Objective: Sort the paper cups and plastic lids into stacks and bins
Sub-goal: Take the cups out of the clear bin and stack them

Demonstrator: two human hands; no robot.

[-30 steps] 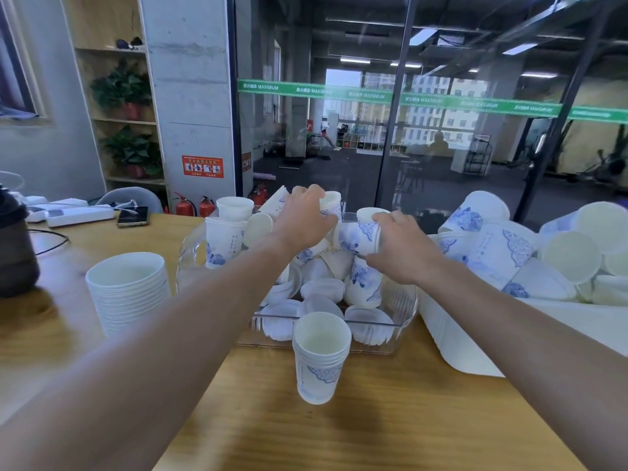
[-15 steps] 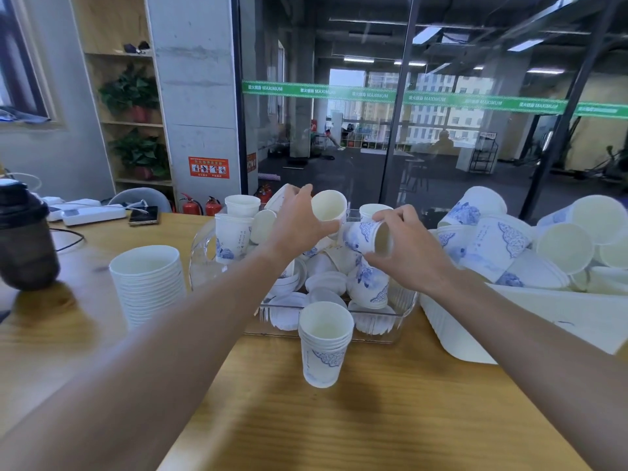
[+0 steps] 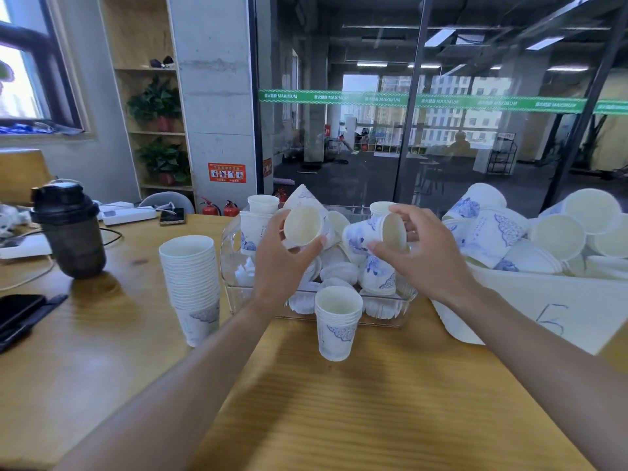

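Left hand [image 3: 282,266] grasps one cup [image 3: 304,226], right hand [image 3: 421,256] another cup [image 3: 377,232], mid-frame; likely light, crushable paper; hold walls gently near rim.

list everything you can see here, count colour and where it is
tall cup stack: one, white with blue print, table left of the clear bin
short cup stack: one, white with blue print, table in front of the clear bin
clear bin: one, transparent, centre of table, holds loose cups and white lids, too many to count
white bin: one, right side, heaped with loose cups
held cups: two, white with blue print, one per hand, above the clear bin
shaker bottle: one, dark, left on table
phone: one, dark, far table edge
table: one, wood
left hand: grips one cup
right hand: grips the other cup
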